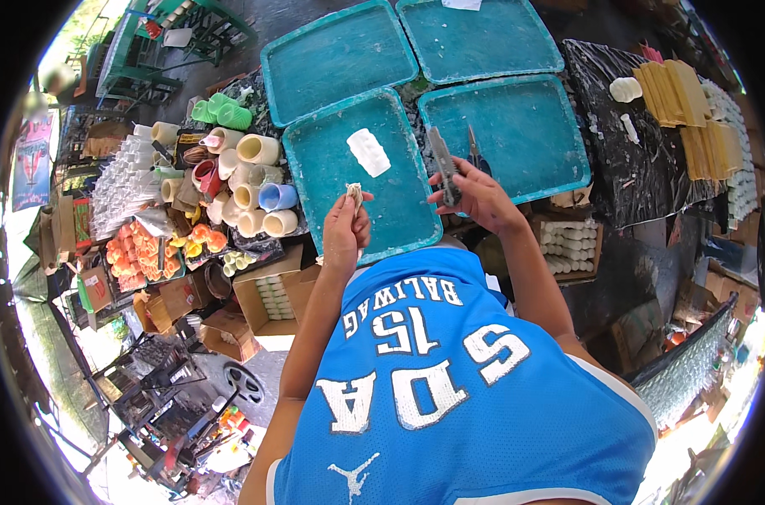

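Observation:
My left hand (pixel 346 231) is closed, its thumb and fingers pinching a small crumpled beige piece (pixel 354 196) above the near-left teal tray (pixel 315 160). What exactly that piece is cannot be made out. In my right hand (pixel 488 200) is a long, flat, dark grey tool (pixel 442 160) with a dusty surface, held upright between thumb and fingers over the inner edges of two trays. A white moulded block with a wavy outline (pixel 368 152) lies on the near-left tray, just beyond my left hand. Dark-handled scissors (pixel 475 151) rest on the near-right tray (pixel 542 143), beside the grey tool.
Two more teal trays (pixel 340 59) (pixel 483 42) lie behind. Cream, red and blue cylinders (pixel 258 150) crowd the left, with orange moulded pieces (pixel 138 252) and stacked white pieces (pixel 130 189). Yellowish flat sheets (pixel 673 93) lie on black plastic (pixel 605 160) at right. Below stand open cartons (pixel 269 290).

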Demonstrator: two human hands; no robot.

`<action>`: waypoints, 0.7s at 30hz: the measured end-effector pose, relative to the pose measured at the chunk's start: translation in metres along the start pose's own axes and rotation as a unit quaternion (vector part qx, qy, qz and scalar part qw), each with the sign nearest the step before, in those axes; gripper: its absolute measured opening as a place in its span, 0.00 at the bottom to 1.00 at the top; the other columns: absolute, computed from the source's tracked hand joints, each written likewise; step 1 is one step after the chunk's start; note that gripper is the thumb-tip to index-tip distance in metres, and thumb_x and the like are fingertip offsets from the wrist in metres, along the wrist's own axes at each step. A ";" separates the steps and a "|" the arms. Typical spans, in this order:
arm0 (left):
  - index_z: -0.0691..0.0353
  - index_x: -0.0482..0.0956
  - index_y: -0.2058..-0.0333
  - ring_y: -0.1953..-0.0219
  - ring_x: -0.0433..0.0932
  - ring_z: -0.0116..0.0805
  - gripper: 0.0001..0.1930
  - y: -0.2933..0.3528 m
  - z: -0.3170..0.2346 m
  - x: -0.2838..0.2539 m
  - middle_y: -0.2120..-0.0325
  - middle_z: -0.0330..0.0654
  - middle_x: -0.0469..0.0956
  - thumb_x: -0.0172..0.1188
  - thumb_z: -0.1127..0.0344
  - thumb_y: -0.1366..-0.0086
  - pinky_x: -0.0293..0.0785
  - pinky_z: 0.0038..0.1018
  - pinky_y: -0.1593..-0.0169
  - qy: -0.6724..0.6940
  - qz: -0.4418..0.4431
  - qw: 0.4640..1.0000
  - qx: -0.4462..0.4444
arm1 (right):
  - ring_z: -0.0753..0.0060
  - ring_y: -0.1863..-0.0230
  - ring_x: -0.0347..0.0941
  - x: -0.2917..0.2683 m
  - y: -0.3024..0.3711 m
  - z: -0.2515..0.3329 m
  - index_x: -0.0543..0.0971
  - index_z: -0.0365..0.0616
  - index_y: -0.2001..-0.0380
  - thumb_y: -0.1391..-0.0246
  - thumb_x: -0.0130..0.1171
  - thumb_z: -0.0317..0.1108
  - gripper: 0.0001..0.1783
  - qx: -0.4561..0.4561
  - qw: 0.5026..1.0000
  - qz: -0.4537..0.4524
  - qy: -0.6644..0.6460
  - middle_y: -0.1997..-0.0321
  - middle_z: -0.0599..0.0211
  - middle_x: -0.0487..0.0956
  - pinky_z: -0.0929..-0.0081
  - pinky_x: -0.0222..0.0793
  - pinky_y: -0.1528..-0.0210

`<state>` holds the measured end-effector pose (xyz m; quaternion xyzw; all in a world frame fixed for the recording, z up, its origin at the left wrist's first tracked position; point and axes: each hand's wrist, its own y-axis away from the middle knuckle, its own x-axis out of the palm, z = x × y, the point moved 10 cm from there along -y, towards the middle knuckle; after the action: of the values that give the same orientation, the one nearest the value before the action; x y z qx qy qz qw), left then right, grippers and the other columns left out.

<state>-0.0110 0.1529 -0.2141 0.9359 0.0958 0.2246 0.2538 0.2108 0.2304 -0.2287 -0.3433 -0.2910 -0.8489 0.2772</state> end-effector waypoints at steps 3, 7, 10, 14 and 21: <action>0.60 0.70 0.50 0.83 0.54 0.18 0.12 0.001 -0.003 -0.007 0.79 0.30 0.60 0.46 0.58 0.17 0.49 0.21 0.80 -0.023 -0.040 0.999 0.022 | 0.58 0.41 0.81 0.018 0.004 -0.004 0.57 0.40 0.25 0.25 0.51 0.32 0.31 -0.004 0.999 0.029 0.035 0.38 0.54 0.75 0.62 0.83 0.45; 0.57 0.66 0.52 0.83 0.55 0.18 0.10 0.002 -0.001 -0.016 0.78 0.31 0.61 0.46 0.57 0.17 0.49 0.21 0.80 -0.045 -0.085 0.995 0.029 | 0.67 0.63 0.84 0.021 -0.005 -0.018 0.67 0.39 0.34 0.24 0.53 0.40 0.23 -0.010 1.000 -0.007 -0.014 0.55 0.59 0.80 0.71 0.83 0.61; 0.56 0.66 0.53 0.83 0.56 0.18 0.10 0.001 0.001 -0.017 0.78 0.31 0.62 0.46 0.56 0.17 0.50 0.21 0.80 -0.037 -0.083 0.996 0.025 | 0.74 0.78 0.76 0.020 -0.014 -0.028 0.75 0.41 0.49 0.23 0.53 0.46 0.18 0.000 0.998 -0.040 -0.040 0.71 0.67 0.78 0.74 0.78 0.73; 0.56 0.67 0.54 0.82 0.56 0.18 0.11 0.000 0.002 -0.017 0.77 0.31 0.64 0.46 0.55 0.17 0.50 0.21 0.80 -0.012 -0.074 0.997 0.026 | 0.77 0.85 0.72 0.026 -0.012 -0.032 0.77 0.44 0.65 0.26 0.57 0.54 0.23 0.034 0.989 -0.079 0.119 0.80 0.70 0.75 0.76 0.70 0.80; 0.56 0.69 0.55 0.80 0.58 0.17 0.11 0.001 -0.002 -0.028 0.74 0.31 0.68 0.45 0.56 0.16 0.53 0.19 0.78 -0.042 -0.137 0.988 0.052 | 0.67 0.81 0.76 0.060 0.023 0.001 0.77 0.40 0.67 0.37 0.69 0.54 0.25 0.003 0.858 -0.109 0.502 0.84 0.65 0.73 0.63 0.69 0.77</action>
<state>-0.0371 0.1449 -0.2225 0.9343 0.2242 0.1429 0.2374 0.1904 0.1992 -0.1762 0.1636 -0.1504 -0.9300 0.2926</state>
